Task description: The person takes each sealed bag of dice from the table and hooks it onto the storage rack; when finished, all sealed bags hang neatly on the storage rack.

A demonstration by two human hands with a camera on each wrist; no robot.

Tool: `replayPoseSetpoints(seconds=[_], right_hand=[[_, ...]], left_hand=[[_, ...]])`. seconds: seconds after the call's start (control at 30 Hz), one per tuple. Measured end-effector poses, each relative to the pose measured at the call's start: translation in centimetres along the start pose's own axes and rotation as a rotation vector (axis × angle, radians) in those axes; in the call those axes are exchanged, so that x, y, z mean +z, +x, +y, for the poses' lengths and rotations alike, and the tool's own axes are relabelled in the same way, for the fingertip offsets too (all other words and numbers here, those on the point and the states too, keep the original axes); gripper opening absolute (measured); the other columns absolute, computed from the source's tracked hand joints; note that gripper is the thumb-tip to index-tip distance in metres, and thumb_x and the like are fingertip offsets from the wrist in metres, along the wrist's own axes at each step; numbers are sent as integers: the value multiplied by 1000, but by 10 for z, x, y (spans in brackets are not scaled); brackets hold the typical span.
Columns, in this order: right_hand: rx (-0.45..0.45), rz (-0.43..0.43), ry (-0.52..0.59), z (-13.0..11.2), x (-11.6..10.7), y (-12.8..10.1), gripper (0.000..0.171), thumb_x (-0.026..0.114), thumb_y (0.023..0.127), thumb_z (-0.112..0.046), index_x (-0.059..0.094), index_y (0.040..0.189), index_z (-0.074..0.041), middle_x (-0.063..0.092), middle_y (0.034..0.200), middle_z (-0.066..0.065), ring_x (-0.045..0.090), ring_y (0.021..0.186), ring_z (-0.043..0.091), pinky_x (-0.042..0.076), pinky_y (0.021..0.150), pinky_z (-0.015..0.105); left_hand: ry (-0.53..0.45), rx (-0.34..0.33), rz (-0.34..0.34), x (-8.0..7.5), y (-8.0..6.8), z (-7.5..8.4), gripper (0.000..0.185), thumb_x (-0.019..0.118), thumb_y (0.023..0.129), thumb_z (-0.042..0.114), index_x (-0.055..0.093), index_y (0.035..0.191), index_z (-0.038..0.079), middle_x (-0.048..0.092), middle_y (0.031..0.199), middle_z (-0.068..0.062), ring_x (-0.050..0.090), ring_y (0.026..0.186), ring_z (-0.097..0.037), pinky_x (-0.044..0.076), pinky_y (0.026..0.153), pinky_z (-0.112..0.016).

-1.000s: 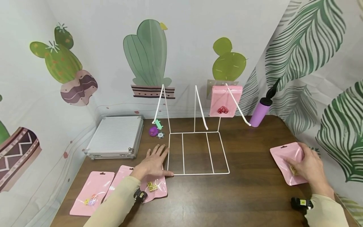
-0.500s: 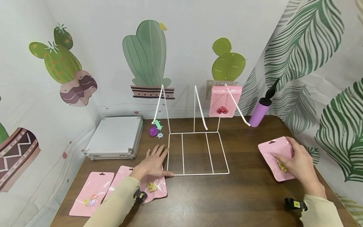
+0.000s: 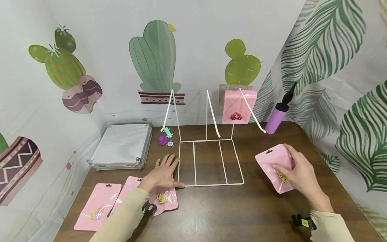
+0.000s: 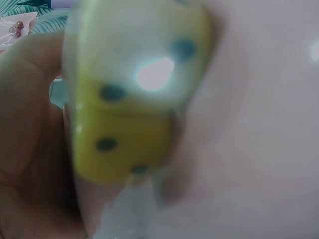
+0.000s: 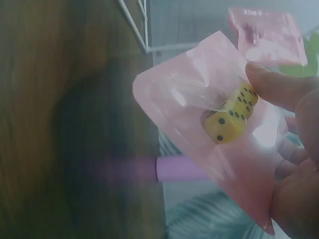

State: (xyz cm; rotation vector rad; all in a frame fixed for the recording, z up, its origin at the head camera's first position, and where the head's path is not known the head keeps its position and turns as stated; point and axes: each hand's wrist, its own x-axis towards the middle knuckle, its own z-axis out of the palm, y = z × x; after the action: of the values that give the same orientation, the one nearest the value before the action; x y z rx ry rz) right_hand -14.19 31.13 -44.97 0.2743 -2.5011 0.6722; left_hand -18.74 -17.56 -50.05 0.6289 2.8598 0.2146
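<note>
From the head view, the person's right hand (image 3: 297, 174) holds a glossy pink plastic pouch with yellow dice inside (image 3: 274, 166), lifted off the dark wooden table (image 3: 242, 215) to the right of the white wire rack (image 3: 210, 163). Fingers curl behind the pouch and the thumb pins its front, which seems to keep the hang-hole end free and pointing up and left. The left hand (image 3: 163, 174) lies flat, fingers spread and relaxed, touching the rack's near left corner, and I judge it steadies the frame. Under its wrist sits another pink pouch with yellow dice (image 3: 163, 199), with two more to the left. A pink pouch with red dice (image 3: 239, 107) already hangs on the rack's far right prong. A purple hand pump (image 3: 279, 116) leans far right; a ribbed silver case (image 3: 122, 144) lies far left.

The left wrist view shows only a blurred yellow die (image 4: 134, 89) pressed close to the lens, which the head view barely resolves.

The right wrist view shows what the head view hides: the thumb (image 5: 279, 87) pinching the pouch right beside two yellow dice (image 5: 229, 117).
</note>
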Motion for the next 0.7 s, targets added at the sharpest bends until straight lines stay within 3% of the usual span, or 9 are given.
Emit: replayPoseSetpoints(seconds=[0.7], right_hand=[[-111,-54,107,-68,28,6,90,93,61,-19,51,140,-15,53,85,1,43,73,10,38,55,26]], left_hand=[[-15,15,3,-2,-1,-1,120,63,67,81,23,156,12,17,161,-18,14,147,-43,16,112,-69]])
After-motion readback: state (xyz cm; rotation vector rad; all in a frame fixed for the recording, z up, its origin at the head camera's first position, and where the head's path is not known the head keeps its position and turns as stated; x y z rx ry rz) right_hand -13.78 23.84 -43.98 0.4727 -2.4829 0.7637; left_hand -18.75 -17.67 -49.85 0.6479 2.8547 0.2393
